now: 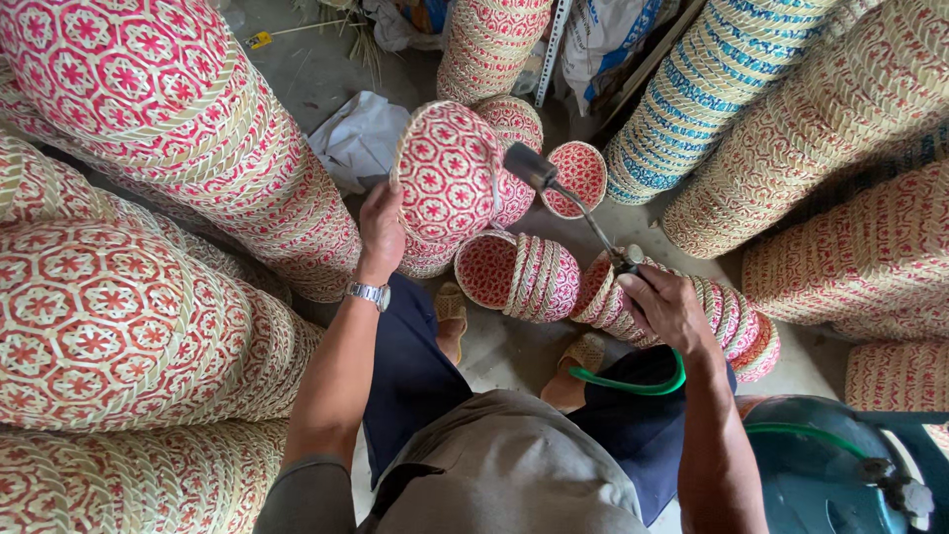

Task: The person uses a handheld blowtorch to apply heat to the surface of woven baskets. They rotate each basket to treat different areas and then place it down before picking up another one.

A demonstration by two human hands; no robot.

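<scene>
Head view: concrete floor [514, 346] crowded with stacked red woven baskets [168, 129].

Basket stacks [178, 148] on concrete floor [514, 346]

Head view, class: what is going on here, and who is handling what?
A seated person's left hand holds up a red-and-cream woven basket, its patterned bottom facing the camera. The right hand grips a gas torch with its nozzle close to the basket's edge; a green hose runs to a gas cylinder. Tall stacks of similar baskets surround them, with loose ones on the floor.
</scene>
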